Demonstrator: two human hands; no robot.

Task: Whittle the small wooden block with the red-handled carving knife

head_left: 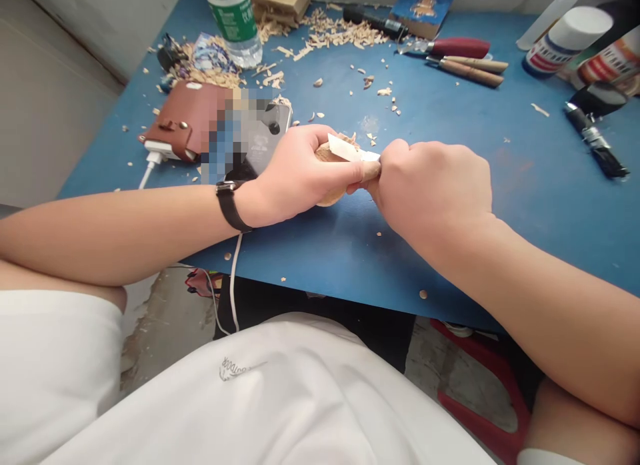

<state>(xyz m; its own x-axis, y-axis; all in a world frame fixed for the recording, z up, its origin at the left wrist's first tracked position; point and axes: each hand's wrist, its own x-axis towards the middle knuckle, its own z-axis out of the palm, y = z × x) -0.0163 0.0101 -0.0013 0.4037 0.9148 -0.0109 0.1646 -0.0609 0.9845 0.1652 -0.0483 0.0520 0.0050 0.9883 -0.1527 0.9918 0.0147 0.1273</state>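
Observation:
My left hand (293,170) is closed around a small rounded piece of carved wood (329,196), held just above the blue table. Across the top of the wood lies the bright, flat blade of a carving knife (344,148). In a fist, my right hand (435,185) grips the knife's handle, which the fingers hide. The left thumb reaches along the blade toward the right fist, and the two hands meet there. Wood crumbs cling to the far edge of the piece.
Wood shavings (340,30) lie at the back beside a water bottle (233,18) and a wood block (283,0). A phone (263,135) and brown leather case (187,118) sit left. Carving tools (460,48), a blue box (423,10) and white-capped jar (570,38) stand back right.

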